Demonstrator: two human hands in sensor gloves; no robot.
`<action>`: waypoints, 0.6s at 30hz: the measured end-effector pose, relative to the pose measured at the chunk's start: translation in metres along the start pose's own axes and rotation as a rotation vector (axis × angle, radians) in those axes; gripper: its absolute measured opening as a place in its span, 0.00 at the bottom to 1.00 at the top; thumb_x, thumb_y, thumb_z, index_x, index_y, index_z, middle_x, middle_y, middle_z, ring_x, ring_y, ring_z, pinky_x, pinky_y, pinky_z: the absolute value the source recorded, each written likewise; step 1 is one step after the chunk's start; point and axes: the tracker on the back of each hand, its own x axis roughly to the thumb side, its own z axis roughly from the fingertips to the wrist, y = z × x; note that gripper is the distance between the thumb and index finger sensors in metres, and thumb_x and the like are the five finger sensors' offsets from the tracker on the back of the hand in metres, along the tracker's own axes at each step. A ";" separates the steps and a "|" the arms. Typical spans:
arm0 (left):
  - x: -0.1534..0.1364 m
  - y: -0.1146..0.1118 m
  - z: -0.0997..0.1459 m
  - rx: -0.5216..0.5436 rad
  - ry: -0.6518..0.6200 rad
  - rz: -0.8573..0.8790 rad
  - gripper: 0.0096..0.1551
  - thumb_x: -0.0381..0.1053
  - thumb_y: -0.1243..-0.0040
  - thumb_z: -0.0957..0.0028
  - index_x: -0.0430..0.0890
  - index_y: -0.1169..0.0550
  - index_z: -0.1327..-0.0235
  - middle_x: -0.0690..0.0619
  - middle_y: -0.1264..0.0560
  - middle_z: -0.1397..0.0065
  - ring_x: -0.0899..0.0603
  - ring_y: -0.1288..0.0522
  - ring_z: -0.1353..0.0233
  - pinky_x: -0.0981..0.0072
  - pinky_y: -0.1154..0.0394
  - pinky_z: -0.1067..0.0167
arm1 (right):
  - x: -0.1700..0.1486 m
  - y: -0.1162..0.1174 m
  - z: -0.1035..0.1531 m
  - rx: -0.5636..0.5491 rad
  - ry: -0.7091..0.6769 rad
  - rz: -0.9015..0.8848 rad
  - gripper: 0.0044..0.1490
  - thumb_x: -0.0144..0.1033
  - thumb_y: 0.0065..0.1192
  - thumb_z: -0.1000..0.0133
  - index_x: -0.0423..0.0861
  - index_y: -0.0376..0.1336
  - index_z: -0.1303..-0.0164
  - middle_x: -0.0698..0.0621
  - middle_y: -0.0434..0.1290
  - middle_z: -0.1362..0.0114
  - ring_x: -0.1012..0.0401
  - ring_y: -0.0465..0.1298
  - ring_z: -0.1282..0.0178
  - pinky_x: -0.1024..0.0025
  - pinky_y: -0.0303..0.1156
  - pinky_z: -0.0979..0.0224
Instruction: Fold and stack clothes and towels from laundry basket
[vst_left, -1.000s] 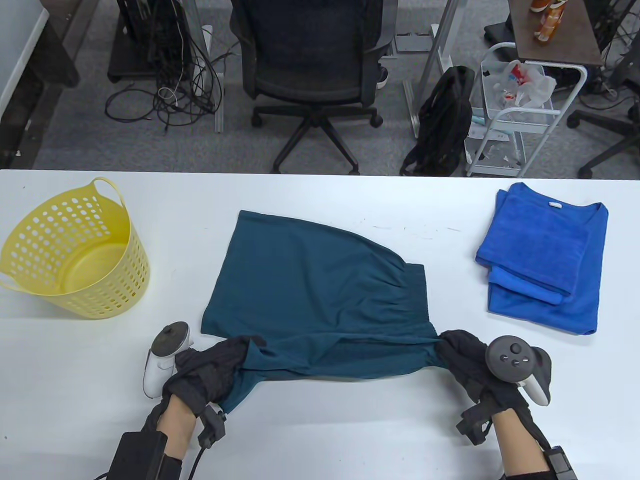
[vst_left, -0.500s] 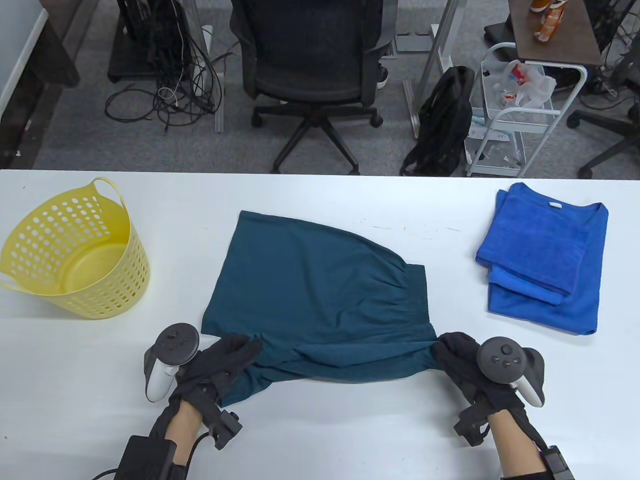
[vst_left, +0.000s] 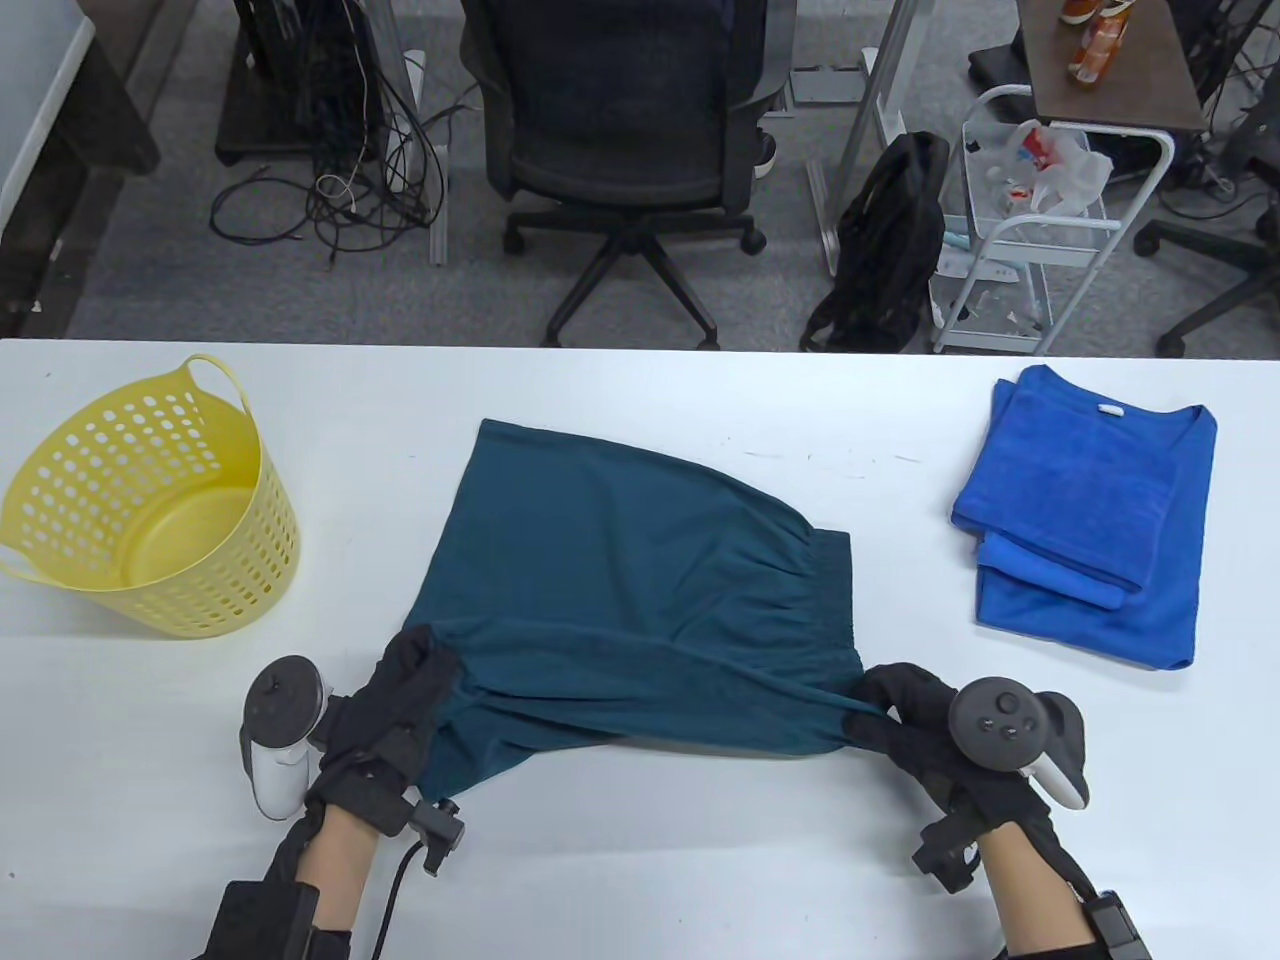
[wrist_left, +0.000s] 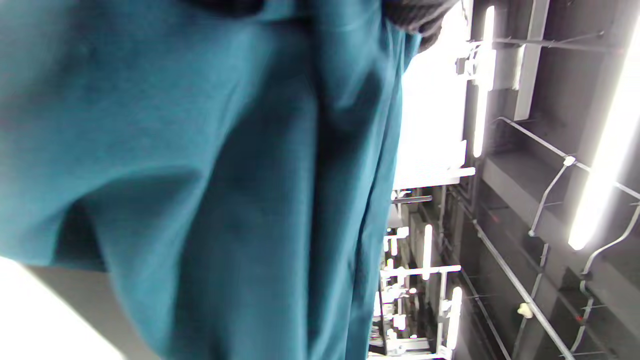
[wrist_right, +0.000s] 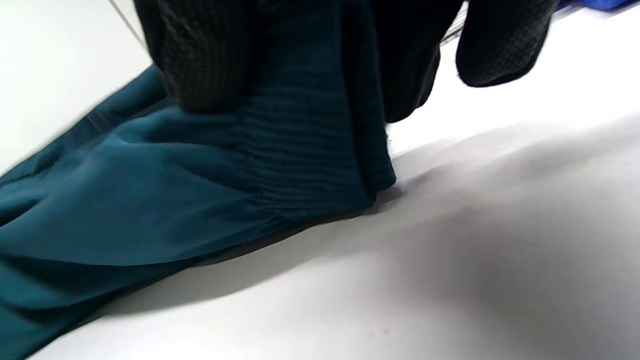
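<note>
- Table view: we hold the teal garment (vst_left: 640, 580) on the bench (vst_left: 700, 850), left hand (vst_left: 395, 700) and right hand (vst_left: 905, 715) each gripping a near corner.
- Beyond our right hand, the blue folded stack (vst_left: 1085, 525) looks done.
- Beyond our left, the yellow basket (vst_left: 150, 510) looks empty; we judge this fold last.

Beyond my white worktop (vst_left: 640, 860) stood a black office chair (vst_left: 625, 120) on grey carpet, tangled cables (vst_left: 340, 190) to its left. A black backpack (vst_left: 890, 245) slumped beside a white wire trolley (vst_left: 1040, 250) holding a plastic bag (vst_left: 1040, 165).
</note>
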 end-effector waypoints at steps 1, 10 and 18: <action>0.002 0.003 0.002 0.003 -0.010 0.015 0.24 0.60 0.50 0.29 0.56 0.35 0.23 0.38 0.38 0.15 0.31 0.34 0.20 0.29 0.33 0.29 | 0.000 0.000 0.000 0.028 -0.003 0.001 0.28 0.39 0.68 0.40 0.40 0.66 0.34 0.38 0.66 0.20 0.38 0.68 0.22 0.30 0.63 0.26; 0.008 0.020 0.014 0.084 -0.017 -0.050 0.24 0.60 0.47 0.29 0.49 0.30 0.26 0.40 0.25 0.23 0.35 0.22 0.29 0.39 0.26 0.33 | -0.005 0.002 0.000 0.005 -0.086 -0.254 0.27 0.29 0.60 0.35 0.36 0.63 0.26 0.34 0.60 0.16 0.37 0.64 0.20 0.36 0.59 0.22; 0.111 0.017 0.017 0.044 0.094 -0.624 0.22 0.62 0.37 0.33 0.48 0.17 0.38 0.38 0.24 0.25 0.31 0.23 0.32 0.32 0.28 0.34 | 0.032 -0.063 0.020 0.173 -0.031 -0.016 0.26 0.32 0.59 0.33 0.31 0.70 0.30 0.31 0.65 0.17 0.31 0.62 0.19 0.23 0.56 0.25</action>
